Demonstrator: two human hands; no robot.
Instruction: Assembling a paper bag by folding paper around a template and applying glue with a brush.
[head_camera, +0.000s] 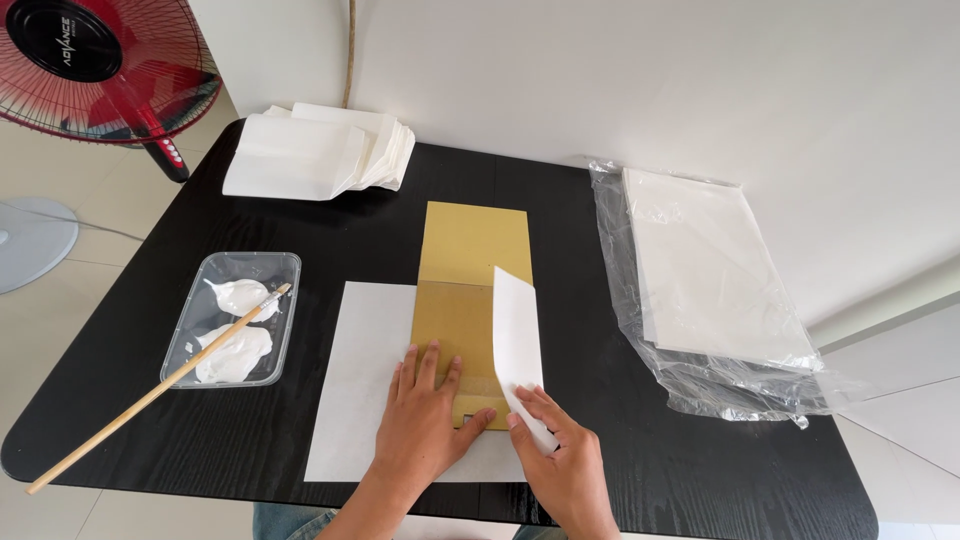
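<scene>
Now the left hand (425, 410) lies spread flat, pressing the brown card (455, 330) onto the white sheet (365, 380), while the right hand (555, 445) pinches the sheet's right flap (517, 340), lifting it over the card; it likely wants creasing down next.

I see a clear tray (232, 320) of white paste with a long stick (160, 388) resting in it. Folded white bags (320, 152) lie near a red fan (105, 65). A paper pack (712, 272) sits in plastic.

matt white paper (372, 380), brown cardboard (470, 290)
</scene>
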